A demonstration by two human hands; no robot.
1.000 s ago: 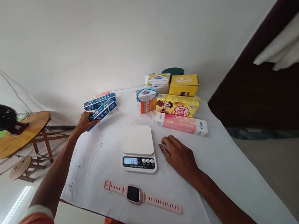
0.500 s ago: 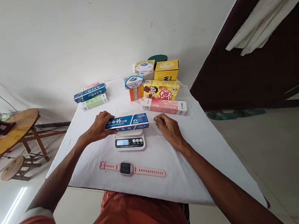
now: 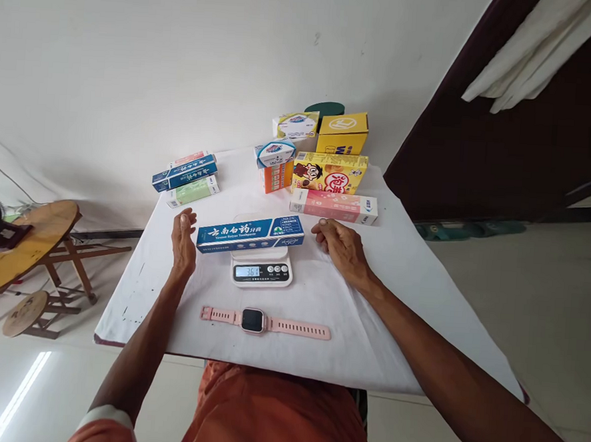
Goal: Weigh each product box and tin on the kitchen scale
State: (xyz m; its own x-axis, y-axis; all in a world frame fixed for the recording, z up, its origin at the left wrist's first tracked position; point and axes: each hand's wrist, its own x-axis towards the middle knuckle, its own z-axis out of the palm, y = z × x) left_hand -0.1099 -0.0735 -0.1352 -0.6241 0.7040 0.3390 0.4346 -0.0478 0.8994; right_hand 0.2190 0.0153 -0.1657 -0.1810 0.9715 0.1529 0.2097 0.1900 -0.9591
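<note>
A long blue toothpaste box (image 3: 250,233) lies across the pan of a small white kitchen scale (image 3: 261,268), whose display is lit. My left hand (image 3: 184,237) hovers just left of the box's end, fingers loosely apart, holding nothing. My right hand (image 3: 339,244) rests on the white table cover (image 3: 400,307) just right of the box, fingers curled, not holding anything that I can see. A pink smartwatch (image 3: 263,322) lies flat in front of the scale.
Stacked blue, pink and green toothpaste boxes (image 3: 185,177) sit at the far left. At the back stand a pink box (image 3: 333,206), a yellow snack box (image 3: 329,172), an orange carton (image 3: 275,166) and a yellow box (image 3: 341,132). A round wooden table (image 3: 21,243) stands to the left.
My left hand took a blue box from the left stack, laid it across the scale and let go. My right hand stayed beside the scale.
</note>
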